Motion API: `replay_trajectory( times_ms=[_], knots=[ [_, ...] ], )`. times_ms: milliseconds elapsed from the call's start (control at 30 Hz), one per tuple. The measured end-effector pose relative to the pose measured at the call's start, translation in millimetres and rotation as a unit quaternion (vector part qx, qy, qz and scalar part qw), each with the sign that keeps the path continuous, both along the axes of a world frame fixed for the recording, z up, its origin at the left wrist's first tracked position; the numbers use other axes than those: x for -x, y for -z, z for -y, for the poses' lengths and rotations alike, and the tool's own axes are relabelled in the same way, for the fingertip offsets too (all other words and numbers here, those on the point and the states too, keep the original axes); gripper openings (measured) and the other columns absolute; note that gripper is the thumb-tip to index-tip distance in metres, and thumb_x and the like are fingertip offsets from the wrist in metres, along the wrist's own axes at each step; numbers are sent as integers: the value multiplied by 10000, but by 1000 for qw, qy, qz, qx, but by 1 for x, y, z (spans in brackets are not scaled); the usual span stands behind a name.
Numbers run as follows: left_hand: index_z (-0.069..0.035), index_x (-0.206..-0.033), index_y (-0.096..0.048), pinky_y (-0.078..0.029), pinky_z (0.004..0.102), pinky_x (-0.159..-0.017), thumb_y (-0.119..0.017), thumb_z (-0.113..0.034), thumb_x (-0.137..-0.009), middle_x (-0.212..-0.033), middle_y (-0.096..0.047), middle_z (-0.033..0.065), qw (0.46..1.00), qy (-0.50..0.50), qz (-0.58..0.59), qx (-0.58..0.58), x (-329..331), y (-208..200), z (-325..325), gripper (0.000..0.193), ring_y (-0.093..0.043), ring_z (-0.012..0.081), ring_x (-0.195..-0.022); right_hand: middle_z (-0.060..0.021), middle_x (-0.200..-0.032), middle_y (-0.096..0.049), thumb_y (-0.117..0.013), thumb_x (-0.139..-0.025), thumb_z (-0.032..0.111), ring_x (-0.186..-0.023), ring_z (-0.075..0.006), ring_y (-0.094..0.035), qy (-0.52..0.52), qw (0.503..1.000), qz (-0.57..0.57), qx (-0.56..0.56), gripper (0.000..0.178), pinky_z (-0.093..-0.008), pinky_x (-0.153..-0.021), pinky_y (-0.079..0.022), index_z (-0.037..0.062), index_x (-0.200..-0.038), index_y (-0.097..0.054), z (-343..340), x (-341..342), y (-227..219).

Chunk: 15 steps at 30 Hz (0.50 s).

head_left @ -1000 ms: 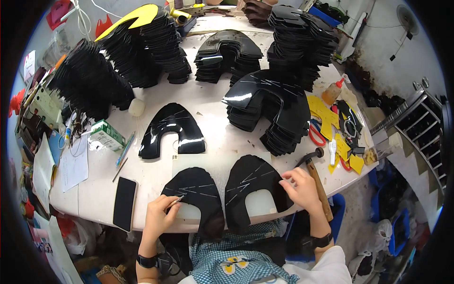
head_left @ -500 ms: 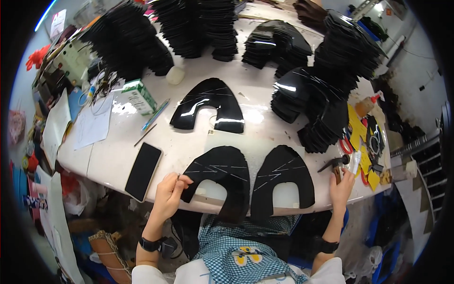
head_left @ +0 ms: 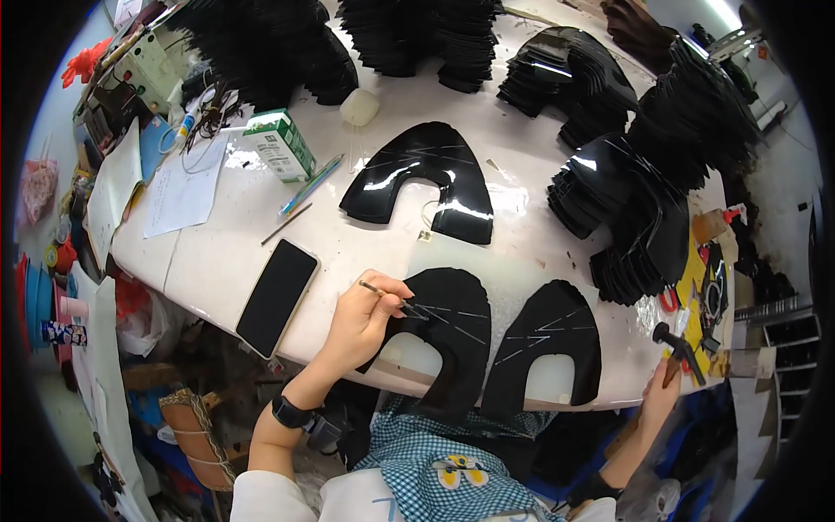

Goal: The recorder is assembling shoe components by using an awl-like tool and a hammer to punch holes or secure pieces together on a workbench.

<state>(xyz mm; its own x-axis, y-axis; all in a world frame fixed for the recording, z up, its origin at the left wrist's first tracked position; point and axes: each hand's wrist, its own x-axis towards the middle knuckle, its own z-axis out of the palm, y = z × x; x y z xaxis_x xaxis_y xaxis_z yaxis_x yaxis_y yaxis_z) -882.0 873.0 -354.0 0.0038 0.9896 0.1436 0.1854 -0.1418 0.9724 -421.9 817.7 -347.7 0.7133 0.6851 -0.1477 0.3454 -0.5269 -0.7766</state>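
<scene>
My left hand [head_left: 358, 317] pinches a thin metal punch [head_left: 376, 289], its tip at the line marks on a black arch-shaped piece [head_left: 465, 335] of leather-like material. My right hand [head_left: 658, 396] grips a hammer [head_left: 681, 351] by its wooden handle, with the dark head near the table's right front edge. Beside the first piece lies a second black arch-shaped piece [head_left: 578, 335], also marked with pale lines. Both pieces rest partly on a translucent cutting mat [head_left: 513, 261]. Farther back sits a glossy black arch [head_left: 465, 204].
Tall stacks of black pieces [head_left: 417, 39] fill the back and right [head_left: 639, 252]. A phone [head_left: 277, 297] lies to the left of my left hand. Behind it are a pen [head_left: 311, 185], a green-and-white box [head_left: 280, 145] and papers [head_left: 187, 198]. Scissors and a bottle [head_left: 713, 224] stand at right.
My left hand has moved rightward onto the left black piece, bringing the punch to its marks. My right hand has carried the hammer to the right, off the tabletop. The view has shifted a little.
</scene>
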Motion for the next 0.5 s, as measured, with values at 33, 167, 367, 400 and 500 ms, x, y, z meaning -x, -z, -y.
replay_trajectory(
  times_ms=[33, 167, 367, 400, 500],
  knots=[
    [20, -871, -575, -481, 237, -600, -473, -115, -905, -823, -512, 90, 1000, -2, 0, 5, 0, 1, -2, 172, -556, 142, -636, -65, -805, -593, -515, -863, 94, -723, -128, -561, -65, 996, 55, -39, 203, -270, -694, -451, -38, -1017, -526, 9, 6, 1],
    [19, -840, -555, -473, 239, -586, -528, 23, -820, -797, -547, 98, 996, 19, -91, 6, 6, 10, -5, 34, -583, 151, -631, -80, -805, -624, -598, -785, 30, -724, -120, -562, -252, 966, 39, -47, 141, -272, -684, -456, -58, -895, -589, 12, 87, -31],
    [24, -825, -553, -483, 235, -592, -559, 107, -736, -772, -585, 107, 993, 22, -112, -6, 5, 8, -8, 123, -617, 160, -658, -125, -805, -582, -664, -674, 44, -676, -277, -595, -634, 771, 41, -28, 306, -306, -587, -473, 15, -956, -550, -40, 176, -57],
    [24, -816, -553, -483, 236, -590, -567, 109, -725, -772, -588, 108, 994, 17, -104, -10, 4, 7, -8, 126, -619, 164, -652, -124, -826, -579, -669, -683, 62, -689, -282, -600, -666, 745, 42, 1, 346, -314, -592, -478, 22, -999, -534, -43, 183, -61],
    [24, -815, -552, -481, 240, -580, -562, 110, -729, -770, -588, 101, 996, 13, -89, -11, 3, 11, -9, 122, -618, 168, -640, -114, -838, -554, -671, -688, 75, -681, -275, -598, -725, 687, 52, -7, 392, -322, -577, -481, 30, -1041, -507, -54, 200, -62]
  ],
)
